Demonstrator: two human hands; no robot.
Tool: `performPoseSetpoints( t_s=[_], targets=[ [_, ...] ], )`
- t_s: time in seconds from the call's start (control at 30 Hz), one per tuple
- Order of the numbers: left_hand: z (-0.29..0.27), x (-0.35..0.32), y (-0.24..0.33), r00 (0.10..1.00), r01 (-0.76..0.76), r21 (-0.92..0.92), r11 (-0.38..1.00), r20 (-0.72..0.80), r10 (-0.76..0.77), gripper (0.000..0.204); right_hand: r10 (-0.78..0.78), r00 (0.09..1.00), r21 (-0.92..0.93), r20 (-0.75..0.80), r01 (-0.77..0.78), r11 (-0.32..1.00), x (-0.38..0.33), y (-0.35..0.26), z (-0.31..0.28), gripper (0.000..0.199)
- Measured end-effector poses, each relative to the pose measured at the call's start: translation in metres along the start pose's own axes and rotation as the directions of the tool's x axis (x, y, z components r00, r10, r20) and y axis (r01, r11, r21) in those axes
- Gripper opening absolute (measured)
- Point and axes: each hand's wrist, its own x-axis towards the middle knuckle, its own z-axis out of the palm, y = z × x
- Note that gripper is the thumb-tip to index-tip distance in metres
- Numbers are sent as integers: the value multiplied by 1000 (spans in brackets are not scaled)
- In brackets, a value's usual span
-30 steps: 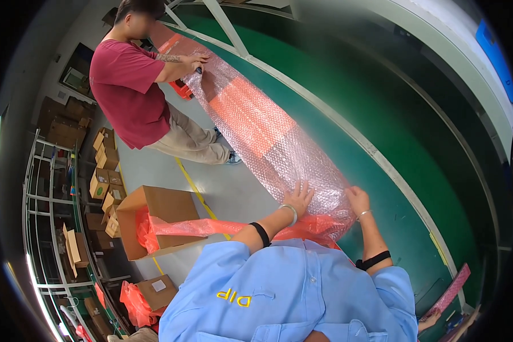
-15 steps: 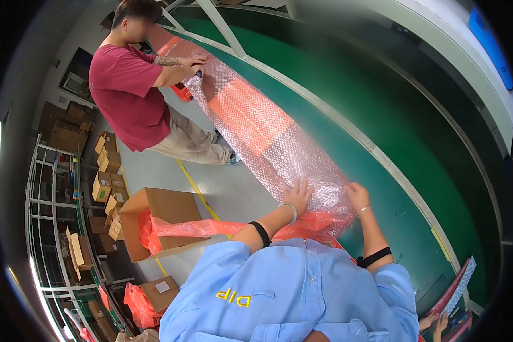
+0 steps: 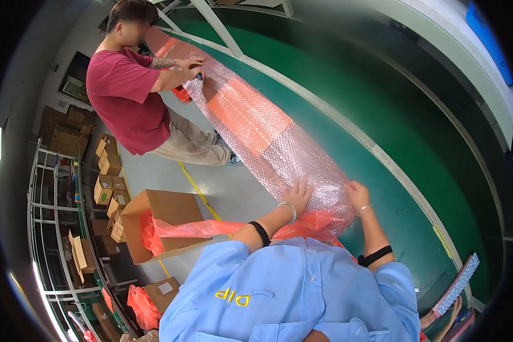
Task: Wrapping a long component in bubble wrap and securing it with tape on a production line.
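A long sheet of clear and pinkish bubble wrap (image 3: 308, 151) stretches over the green table (image 3: 376, 228). My left hand (image 3: 297, 196) lies flat on its near part with the fingers spread. At the sheet's right edge, my right hand (image 3: 357, 196) pinches the wrap between thumb and fingers. Red film (image 3: 316, 223) shows beneath the near end, and a strip of it (image 3: 205, 228) runs left into an open cardboard box (image 3: 176, 208). Across the sheet's far part, a co-worker in a dark red shirt (image 3: 125, 85) presses with one hand and grips a small dark tool (image 3: 199, 76) in the other.
A white rail (image 3: 347, 125) borders the table's far side. Shelving (image 3: 57, 211) and several cardboard boxes (image 3: 105, 191) line the left. Red plastic (image 3: 143, 306) lies by a smaller box (image 3: 164, 293). Another person's hands (image 3: 453, 313) are near a blue-patterned strip (image 3: 457, 285) at lower right.
The blue-patterned strip at lower right has shifted, along with the other person's hands there. The co-worker's upper body moves slightly left. My hands stay in place.
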Motion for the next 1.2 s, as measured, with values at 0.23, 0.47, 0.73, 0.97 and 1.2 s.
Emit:
performPoseSetpoints(
  t_s=[0.23,0.47,0.73,0.97,1.2],
  targets=[
    [-2,-1,1,1000,9,-34,999,6,-8,76,-32,999,49,-39,34,998,1,3,4,20],
    [-9,-4,2,1000,19,-48,999,13,-19,74,-48,998,62,-44,51,997,1,5,4,20],
    [-13,-11,6,969,-108,19,994,-219,110,54,-39,998,93,-46,43,995,2,10,5,21],
    [5,-16,22,945,-280,-111,954,-205,253,45,-43,998,26,-42,45,999,3,11,4,21],
    [-1,-15,18,959,-265,-132,955,-136,247,52,-48,997,69,-55,52,996,6,18,9,23]
  ],
)
